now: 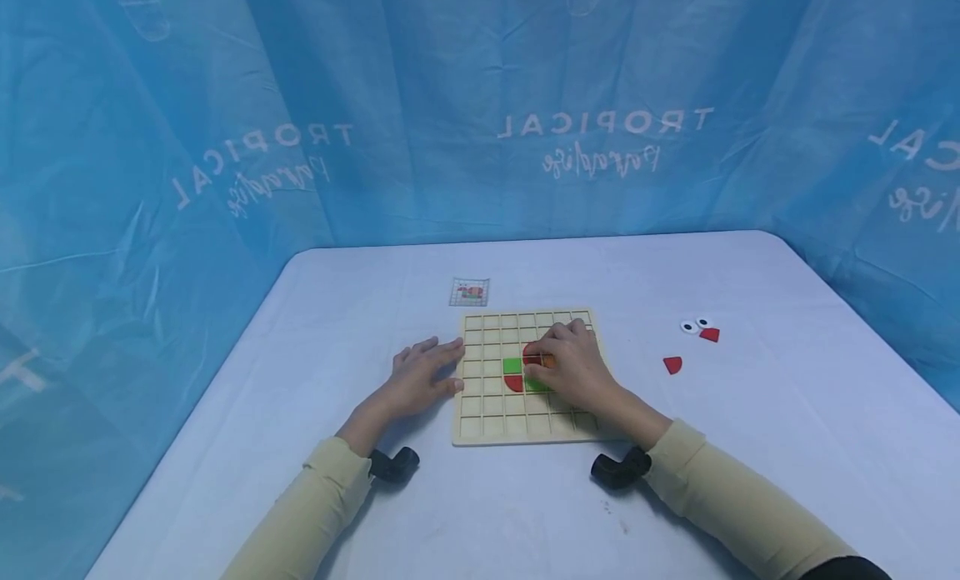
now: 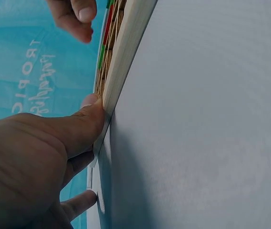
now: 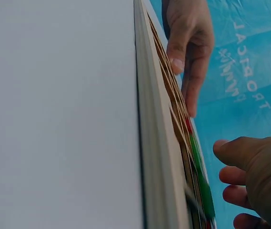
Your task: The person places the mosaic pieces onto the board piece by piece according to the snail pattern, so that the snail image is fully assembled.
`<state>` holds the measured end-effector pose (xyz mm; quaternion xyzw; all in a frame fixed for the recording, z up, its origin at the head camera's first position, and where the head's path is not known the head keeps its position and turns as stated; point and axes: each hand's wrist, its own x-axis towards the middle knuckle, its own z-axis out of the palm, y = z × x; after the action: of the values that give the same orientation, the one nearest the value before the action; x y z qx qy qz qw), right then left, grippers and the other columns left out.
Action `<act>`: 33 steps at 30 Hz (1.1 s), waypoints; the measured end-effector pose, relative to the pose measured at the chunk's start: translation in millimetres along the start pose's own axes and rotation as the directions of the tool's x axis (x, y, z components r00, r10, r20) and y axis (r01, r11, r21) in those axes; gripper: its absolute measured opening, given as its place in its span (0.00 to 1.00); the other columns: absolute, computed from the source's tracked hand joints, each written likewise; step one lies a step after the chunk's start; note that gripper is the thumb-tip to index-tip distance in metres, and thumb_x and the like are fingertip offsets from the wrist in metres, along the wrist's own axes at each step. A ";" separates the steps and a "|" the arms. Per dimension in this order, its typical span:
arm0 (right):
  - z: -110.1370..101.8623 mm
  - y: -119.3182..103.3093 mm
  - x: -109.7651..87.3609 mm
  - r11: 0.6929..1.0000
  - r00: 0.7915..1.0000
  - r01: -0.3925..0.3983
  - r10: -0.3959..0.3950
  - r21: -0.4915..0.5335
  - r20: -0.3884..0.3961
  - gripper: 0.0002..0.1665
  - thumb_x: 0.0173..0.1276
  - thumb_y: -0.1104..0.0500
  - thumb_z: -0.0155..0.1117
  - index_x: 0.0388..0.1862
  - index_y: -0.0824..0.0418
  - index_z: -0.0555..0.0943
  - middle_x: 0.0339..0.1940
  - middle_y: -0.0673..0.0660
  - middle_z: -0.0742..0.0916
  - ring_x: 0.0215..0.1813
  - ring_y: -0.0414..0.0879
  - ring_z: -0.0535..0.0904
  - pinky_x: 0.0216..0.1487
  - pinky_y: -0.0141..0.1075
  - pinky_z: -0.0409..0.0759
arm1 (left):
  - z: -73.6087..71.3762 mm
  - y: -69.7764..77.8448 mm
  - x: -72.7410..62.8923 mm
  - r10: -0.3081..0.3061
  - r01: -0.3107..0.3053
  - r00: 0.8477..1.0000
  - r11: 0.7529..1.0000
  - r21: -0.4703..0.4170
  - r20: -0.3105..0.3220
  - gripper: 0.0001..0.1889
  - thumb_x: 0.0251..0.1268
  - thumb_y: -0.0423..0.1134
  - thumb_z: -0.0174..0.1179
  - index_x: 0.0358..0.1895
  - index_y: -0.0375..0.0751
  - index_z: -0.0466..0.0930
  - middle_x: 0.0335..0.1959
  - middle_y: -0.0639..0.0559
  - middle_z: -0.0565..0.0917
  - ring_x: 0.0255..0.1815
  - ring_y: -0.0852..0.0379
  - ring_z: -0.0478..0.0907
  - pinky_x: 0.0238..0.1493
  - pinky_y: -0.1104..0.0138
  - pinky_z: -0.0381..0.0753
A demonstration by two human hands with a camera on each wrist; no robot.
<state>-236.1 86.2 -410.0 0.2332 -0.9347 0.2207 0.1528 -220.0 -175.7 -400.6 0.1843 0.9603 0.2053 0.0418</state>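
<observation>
A pale wooden grid board lies on the table. My left hand rests at its left edge, thumb and fingers straight and touching the rim. Above the middle of the board is my right hand, fingers loosely bent. The right wrist view shows nothing between thumb and fingers of that right hand. Around its fingertips, a green square, a red quarter-round piece, another red piece, an orange piece and a green piece sit in cells. The right hand partly hides these pieces.
Right of the board lie two round eye pieces, a red piece and a red quarter-round. A small picture card lies behind the board. A blue printed curtain hangs behind the white table.
</observation>
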 end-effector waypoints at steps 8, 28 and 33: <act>-22.6 36.2 -20.3 0.979 0.979 -0.202 0.201 -0.031 -0.042 0.21 0.53 0.49 0.74 0.42 0.59 0.86 0.41 0.58 0.83 0.48 0.54 0.68 0.46 0.47 0.65 | -2.0 -0.2 -1.0 -0.002 0.002 1.000 1.000 -0.002 -0.006 0.31 0.65 0.48 0.58 0.69 0.45 0.64 0.73 0.51 0.63 0.76 0.39 0.51 0.71 0.38 0.45; -63.3 108.3 -77.0 0.901 0.884 -0.433 0.417 -0.035 -0.209 0.23 0.52 0.55 0.74 0.40 0.71 0.82 0.40 0.69 0.79 0.50 0.66 0.64 0.49 0.58 0.59 | -2.3 -1.0 0.5 0.006 -0.006 1.000 1.000 -0.013 -0.006 0.31 0.65 0.48 0.58 0.69 0.45 0.63 0.73 0.50 0.62 0.76 0.38 0.50 0.71 0.37 0.43; -64.6 109.3 -80.5 0.888 0.877 -0.456 0.440 -0.051 -0.191 0.24 0.52 0.54 0.74 0.41 0.71 0.81 0.41 0.70 0.78 0.51 0.68 0.63 0.51 0.60 0.59 | 2.6 -3.1 2.1 -0.011 0.011 1.000 1.000 -0.020 0.012 0.31 0.65 0.49 0.57 0.70 0.47 0.62 0.74 0.52 0.61 0.76 0.40 0.49 0.72 0.38 0.41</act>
<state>-211.4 233.8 -423.3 -0.0173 -0.9556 0.2250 0.1896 -222.6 -176.6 -404.3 0.1798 0.9588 0.2138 0.0506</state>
